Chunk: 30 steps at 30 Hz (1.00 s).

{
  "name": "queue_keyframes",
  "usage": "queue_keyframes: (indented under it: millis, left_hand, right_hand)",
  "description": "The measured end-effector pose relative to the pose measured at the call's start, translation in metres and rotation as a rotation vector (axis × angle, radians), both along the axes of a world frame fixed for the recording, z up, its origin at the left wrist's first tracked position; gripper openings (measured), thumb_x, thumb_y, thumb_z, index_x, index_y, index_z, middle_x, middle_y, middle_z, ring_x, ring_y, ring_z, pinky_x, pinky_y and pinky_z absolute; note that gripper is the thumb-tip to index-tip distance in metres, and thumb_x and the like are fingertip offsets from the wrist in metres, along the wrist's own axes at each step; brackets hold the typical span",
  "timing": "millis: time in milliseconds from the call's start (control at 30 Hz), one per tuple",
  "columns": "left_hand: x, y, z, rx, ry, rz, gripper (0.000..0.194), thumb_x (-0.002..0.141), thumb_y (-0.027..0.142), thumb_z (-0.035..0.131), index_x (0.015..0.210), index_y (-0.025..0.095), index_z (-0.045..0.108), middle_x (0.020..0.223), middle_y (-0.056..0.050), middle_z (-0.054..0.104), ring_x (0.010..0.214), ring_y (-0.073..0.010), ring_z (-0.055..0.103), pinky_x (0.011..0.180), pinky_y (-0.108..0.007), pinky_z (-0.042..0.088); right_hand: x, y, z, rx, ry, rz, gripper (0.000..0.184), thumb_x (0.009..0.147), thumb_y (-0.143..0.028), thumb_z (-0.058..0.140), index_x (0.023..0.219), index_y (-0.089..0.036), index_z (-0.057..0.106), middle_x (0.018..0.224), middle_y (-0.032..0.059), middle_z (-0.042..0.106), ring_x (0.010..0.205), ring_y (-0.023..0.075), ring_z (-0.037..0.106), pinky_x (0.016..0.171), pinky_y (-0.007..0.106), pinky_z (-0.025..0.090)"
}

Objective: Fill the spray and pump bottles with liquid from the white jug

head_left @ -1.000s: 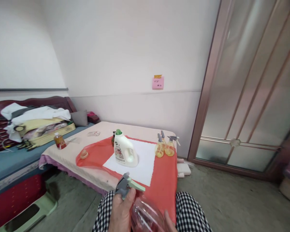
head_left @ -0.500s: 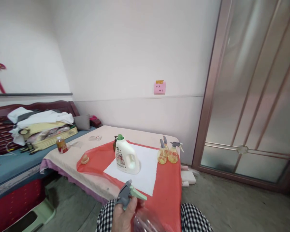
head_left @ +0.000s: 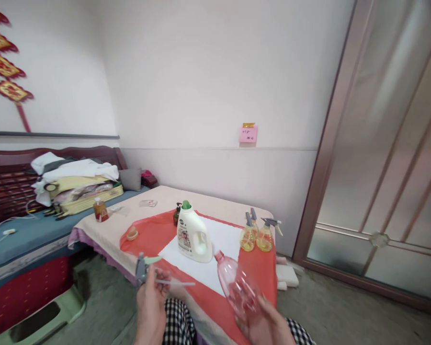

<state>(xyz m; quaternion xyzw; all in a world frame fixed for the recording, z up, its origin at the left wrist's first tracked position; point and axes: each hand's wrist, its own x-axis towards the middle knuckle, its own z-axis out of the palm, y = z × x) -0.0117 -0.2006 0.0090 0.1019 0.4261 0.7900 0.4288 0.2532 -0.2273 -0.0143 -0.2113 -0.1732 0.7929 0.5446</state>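
My left hand (head_left: 153, 290) is closed around a grey and pale green spray trigger head (head_left: 142, 269), whose thin dip tube points right. My right hand (head_left: 262, 318) grips a clear pinkish spray bottle (head_left: 233, 280) by its lower part. This bottle has no head on it, and its open neck tilts up and left. Beyond my hands a cream detergent jug (head_left: 193, 235) with a green cap stands on a white sheet (head_left: 204, 274). Three spray bottles of yellow liquid (head_left: 247, 238) with grey heads stand together at the right of the red cloth (head_left: 258, 266).
A dark pump bottle (head_left: 176, 215) stands behind the jug, and a round beige cap (head_left: 132, 233) lies on the cloth's left. An amber bottle (head_left: 100, 210) is at the table's left edge. A red stool (head_left: 28, 292) stands at lower left, a glass door (head_left: 362, 191) at right.
The trigger head has come away from the bottle and moved left with my left hand. My right hand now shows, holding the bottle higher. The view has turned slightly left.
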Motion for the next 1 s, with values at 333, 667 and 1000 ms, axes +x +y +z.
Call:
queue_keyframes:
  millis: [333, 667, 1000]
  left_hand:
    - [0.035, 0.007, -0.051, -0.083, 0.388, -0.295, 0.041, 0.054, 0.053, 0.083, 0.075, 0.019, 0.072, 0.054, -0.001, 0.059, 0.065, -0.0244, 0.062, 0.062, -0.032, 0.051]
    - [0.034, 0.001, -0.042, -0.057, 0.366, -0.319, 0.040, 0.054, 0.049, 0.084, 0.081, 0.022, 0.075, 0.060, -0.005, 0.064, 0.088, -0.0320, 0.065, 0.083, -0.040, 0.052]
    - [0.034, -0.002, -0.045, -0.064, 0.379, -0.294, 0.034, 0.056, 0.047, 0.083, 0.079, 0.023, 0.076, 0.074, -0.008, 0.070, 0.095, -0.0333, 0.064, 0.085, -0.040, 0.051]
  right_hand:
    - [-0.059, 0.142, 0.111, 0.261, -0.460, -0.173, 0.047, 0.079, -0.029, 0.071, 0.122, -0.025, 0.053, 0.092, -0.0007, 0.064, 0.078, 0.0161, 0.064, 0.067, 0.032, 0.052]
    - [-0.083, 0.213, 0.131, 0.388, -0.978, -0.175, 0.039, 0.091, -0.036, 0.060, 0.125, -0.020, 0.052, 0.110, 0.0055, 0.062, 0.084, 0.0162, 0.062, 0.069, 0.034, 0.056]
    - [-0.108, 0.242, 0.178, 0.606, -1.468, -0.262, 0.045, 0.089, -0.036, 0.062, 0.130, -0.020, 0.050, 0.129, 0.0092, 0.056, 0.108, 0.0244, 0.059, 0.088, 0.047, 0.053]
